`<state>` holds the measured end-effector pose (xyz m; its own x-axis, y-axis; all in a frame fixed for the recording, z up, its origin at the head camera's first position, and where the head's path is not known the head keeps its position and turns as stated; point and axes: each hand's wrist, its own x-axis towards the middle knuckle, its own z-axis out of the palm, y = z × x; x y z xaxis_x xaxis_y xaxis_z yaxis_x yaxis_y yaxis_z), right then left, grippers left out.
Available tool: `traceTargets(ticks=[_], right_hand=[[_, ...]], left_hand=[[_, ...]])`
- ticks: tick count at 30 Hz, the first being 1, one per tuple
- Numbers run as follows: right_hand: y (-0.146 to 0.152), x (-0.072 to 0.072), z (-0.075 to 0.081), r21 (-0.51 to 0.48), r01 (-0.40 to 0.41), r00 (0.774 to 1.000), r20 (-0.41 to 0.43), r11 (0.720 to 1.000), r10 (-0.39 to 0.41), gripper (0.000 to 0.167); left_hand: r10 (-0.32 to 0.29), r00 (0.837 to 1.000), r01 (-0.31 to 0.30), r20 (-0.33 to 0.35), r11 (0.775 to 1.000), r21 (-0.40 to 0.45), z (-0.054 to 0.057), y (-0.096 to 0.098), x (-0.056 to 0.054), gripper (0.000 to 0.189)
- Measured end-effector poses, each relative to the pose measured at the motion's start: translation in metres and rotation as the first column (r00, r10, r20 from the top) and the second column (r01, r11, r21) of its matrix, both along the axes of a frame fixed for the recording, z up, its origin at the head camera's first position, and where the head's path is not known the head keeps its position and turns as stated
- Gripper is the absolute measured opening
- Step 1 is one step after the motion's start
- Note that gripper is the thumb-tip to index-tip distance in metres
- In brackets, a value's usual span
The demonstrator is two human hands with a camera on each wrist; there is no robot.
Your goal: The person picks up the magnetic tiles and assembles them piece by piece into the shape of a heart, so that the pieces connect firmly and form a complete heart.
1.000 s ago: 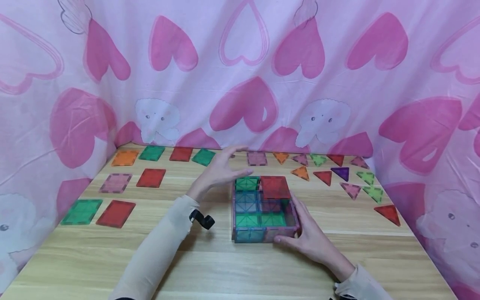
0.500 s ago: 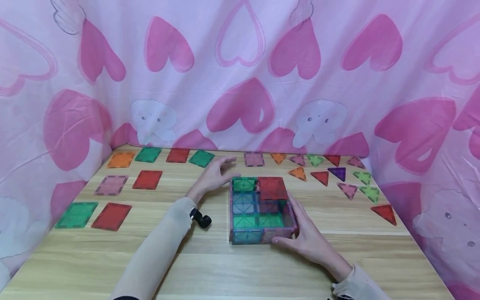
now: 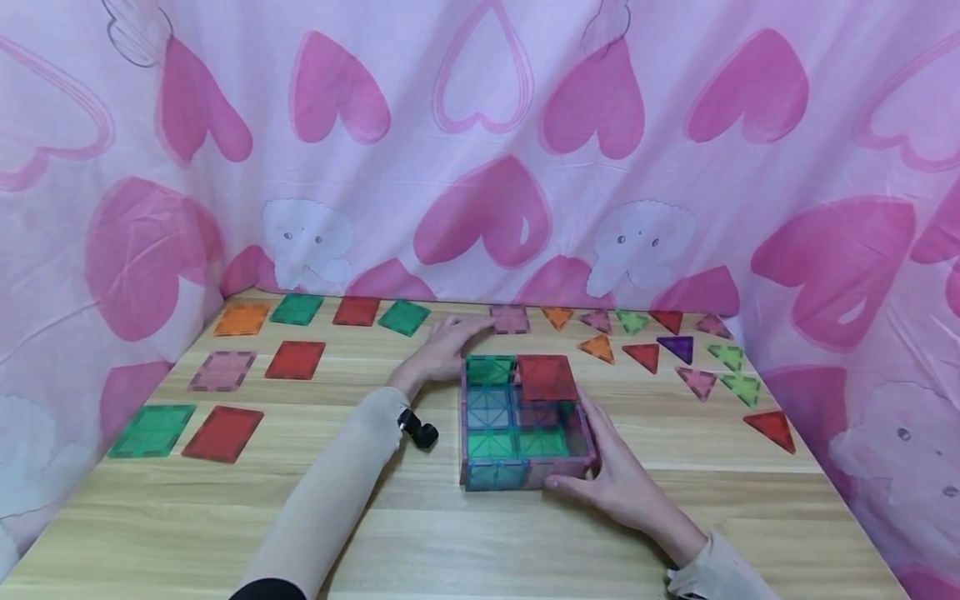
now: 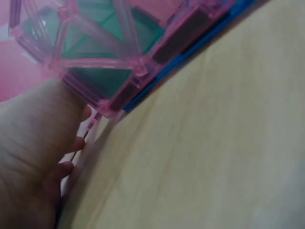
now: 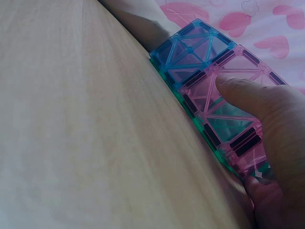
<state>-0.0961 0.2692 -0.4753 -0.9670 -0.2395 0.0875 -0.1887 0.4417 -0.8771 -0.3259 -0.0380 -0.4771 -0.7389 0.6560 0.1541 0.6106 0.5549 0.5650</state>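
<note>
A shallow open box of see-through magnetic tiles (image 3: 497, 475) stands on the table, with blue and pink front walls and green and blue floor tiles. A red square tile (image 3: 547, 377) lies flat over its back right corner. My right hand (image 3: 625, 482) grips the box's front right corner. In the right wrist view, its thumb (image 5: 243, 93) presses a pink wall tile and the other fingers are mostly hidden. My left hand (image 3: 441, 348) reaches behind the box's back left corner, fingertips right at a pink square tile (image 3: 512, 320). In the left wrist view, the pink box wall (image 4: 95, 63) overlaps this hand.
Loose square tiles lie at the left and back, among them a green tile (image 3: 152, 431), a red tile (image 3: 223, 434) and an orange tile (image 3: 242, 318). Several triangle tiles lie at the back right, including a purple triangle (image 3: 677, 347). A patterned pink curtain (image 3: 480, 208) encloses the table.
My left hand has come down from above the box's back left corner to the table behind it, then moved right toward the pink square tile. The right hand keeps its grip on the box.
</note>
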Motion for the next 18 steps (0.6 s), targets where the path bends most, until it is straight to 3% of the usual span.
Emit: traceTargets(ticks=[5, 8, 12, 18], right_hand=[[-0.0014, -0.0001, 0.0004, 0.001, -0.003, 1.0, -0.009, 1.0, 0.003, 0.127], [-0.0023, -0.0007, 0.0004, 0.003, -0.004, 1.0, -0.011, 1.0, 0.004, 0.129], [-0.0029, -0.0007, 0.0001, -0.005, -0.008, 1.0, -0.013, 1.0, 0.008, 0.13], [-0.0023, -0.0004, -0.0005, -0.001, -0.006, 1.0, -0.025, 1.0, 0.006, 0.13]], left_hand=[[-0.003, 0.999, 0.002, -0.043, 0.999, -0.045, -0.0001, 0.0013, 0.0018, 0.088], [0.021, 0.997, -0.023, -0.075, 0.999, -0.029, -0.0019, 0.001, 0.0012, 0.076], [0.093, 0.995, -0.091, -0.031, 0.993, 0.072, -0.0043, -0.0013, 0.0015, 0.061], [0.193, 0.981, -0.19, 0.005, 0.962, 0.195, -0.0043, -0.0045, 0.0019, 0.032]])
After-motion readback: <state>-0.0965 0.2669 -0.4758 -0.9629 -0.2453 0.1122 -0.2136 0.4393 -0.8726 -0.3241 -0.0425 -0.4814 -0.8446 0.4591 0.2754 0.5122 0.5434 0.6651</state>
